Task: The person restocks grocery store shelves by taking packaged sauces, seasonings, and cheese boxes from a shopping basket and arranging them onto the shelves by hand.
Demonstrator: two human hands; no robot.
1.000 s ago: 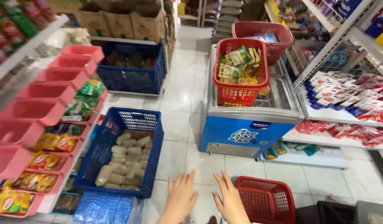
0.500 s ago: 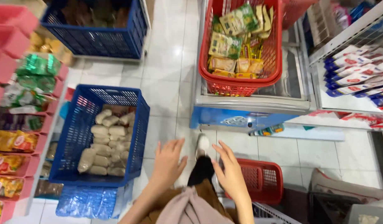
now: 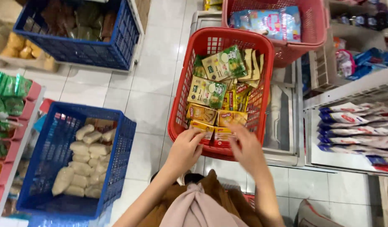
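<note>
A red plastic basket [image 3: 183,98] stands on a chest freezer in front of me, filled with several flat yellow, orange and green packets [image 3: 208,90]. My left hand [image 3: 185,149] reaches over the basket's near rim, its fingertips on a yellow packet [image 3: 201,126] at the front. My right hand [image 3: 244,147], a little blurred, hovers over the near rim beside an orange packet [image 3: 221,135], fingers curled and apart. Neither hand clearly holds anything.
A second red basket [image 3: 295,46] with a blue pack sits behind the first. On the floor to the left are a blue crate [image 3: 118,147] of pale bags and another blue crate [image 3: 118,46] farther back. Shelves of packets line both sides [image 3: 353,126].
I have moved closer to the freezer. Both hands have risen from above the floor to the near rim of the red basket and onto its front packets.
</note>
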